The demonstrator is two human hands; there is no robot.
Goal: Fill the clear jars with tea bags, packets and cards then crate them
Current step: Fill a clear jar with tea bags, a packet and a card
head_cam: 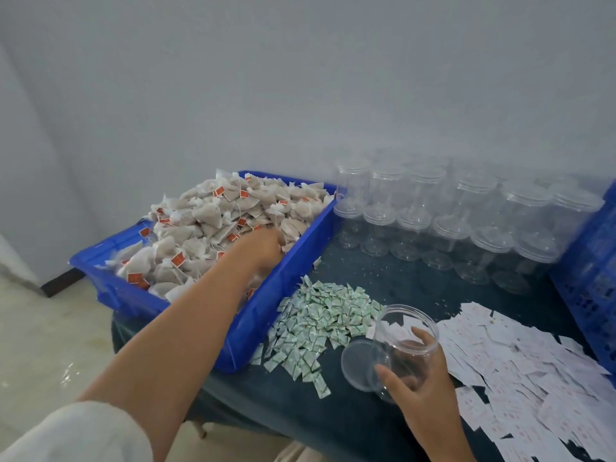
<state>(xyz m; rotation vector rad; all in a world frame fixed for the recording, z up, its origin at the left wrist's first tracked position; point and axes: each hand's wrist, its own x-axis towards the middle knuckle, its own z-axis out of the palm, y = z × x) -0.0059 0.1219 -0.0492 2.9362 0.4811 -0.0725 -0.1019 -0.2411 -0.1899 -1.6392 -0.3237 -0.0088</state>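
Observation:
A blue bin at the table's left holds a heap of pyramid tea bags with red tags. My left hand reaches into the heap, fingers buried among the bags; what it holds cannot be made out. My right hand grips an open clear jar, tilted with its mouth up and away from me. The jar's clear lid lies on the cloth beside it. Green-and-white packets are piled between bin and jar. White cards with red print spread to the right.
Several lidded clear jars, stacked two high, stand along the wall at the back. A blue perforated crate stands at the right edge. The table is covered with dark teal cloth. Pale floor lies to the left.

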